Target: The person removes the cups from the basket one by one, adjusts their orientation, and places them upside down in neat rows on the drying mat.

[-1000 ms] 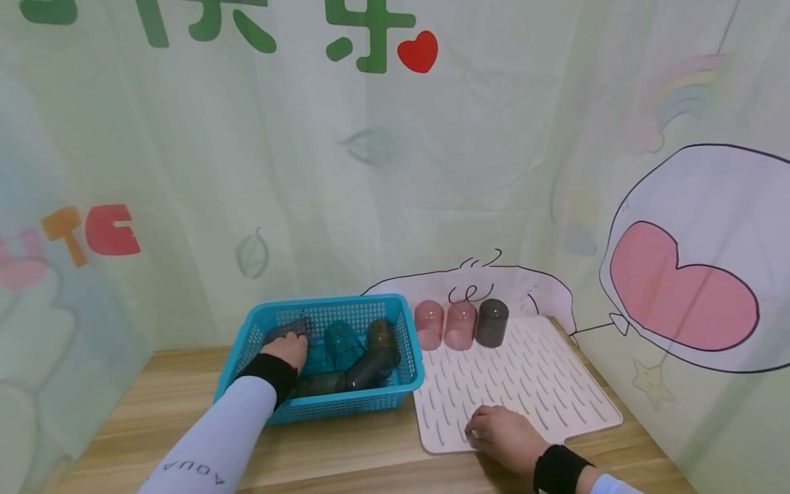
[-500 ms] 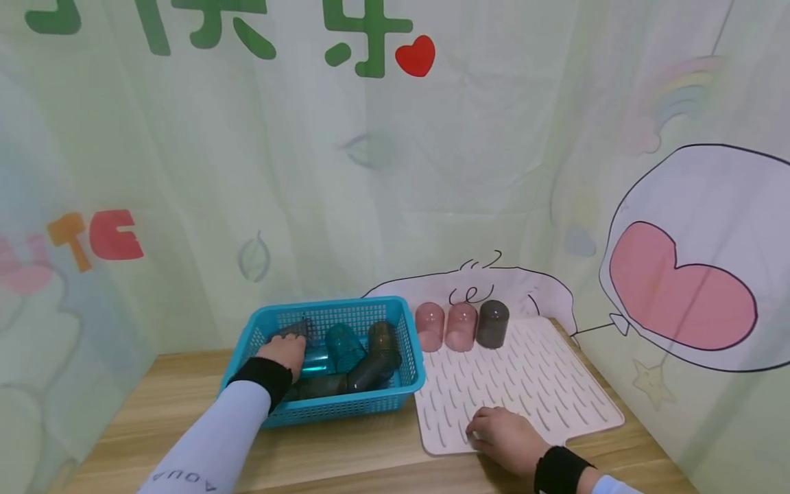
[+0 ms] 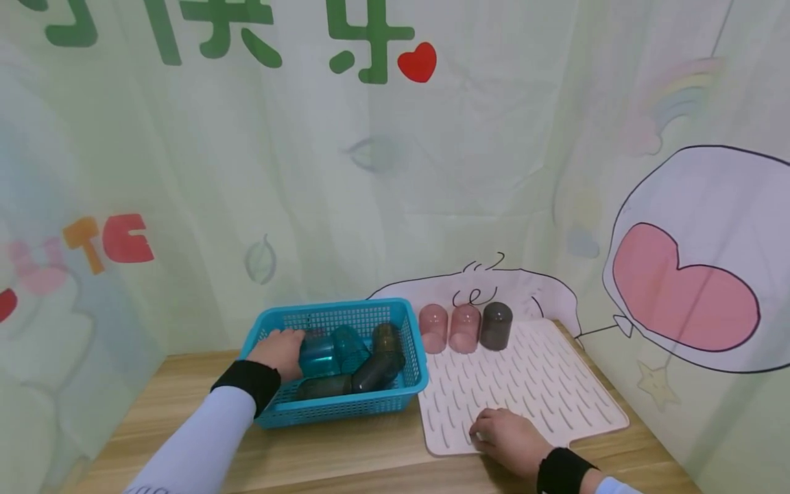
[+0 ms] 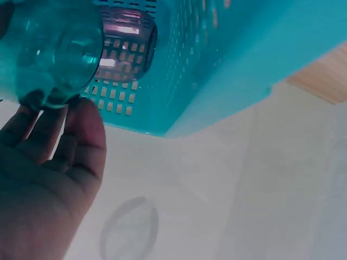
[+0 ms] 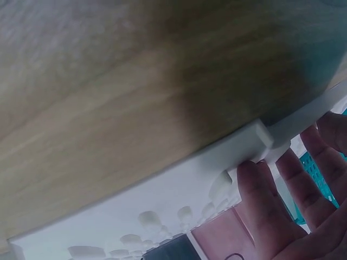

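My left hand [image 3: 280,353] is inside the left end of the blue basket [image 3: 342,410], its thumb and fingertips pinching the edge of a clear teal cup [image 4: 59,57]. Another teal cup [image 3: 350,348] leans just right of it, and a purplish cup [image 4: 127,46] shows beyond in the left wrist view. Dark cups [image 3: 324,387] lie along the basket's front. On the near edge of the white ridged mat [image 3: 524,384] rests my right hand [image 3: 511,439], fingers loosely bent and holding nothing.
Two pink cups [image 3: 433,329] and a dark grey cup [image 3: 496,326] stand upside down in a row at the mat's back left. The basket and mat sit side by side on a wooden table [image 3: 345,456]. A printed curtain [image 3: 321,206] hangs close behind.
My left hand has drawn back a little toward the basket's left end, and the teal cup beside it has shifted into plainer view. The right hand stays on the mat.
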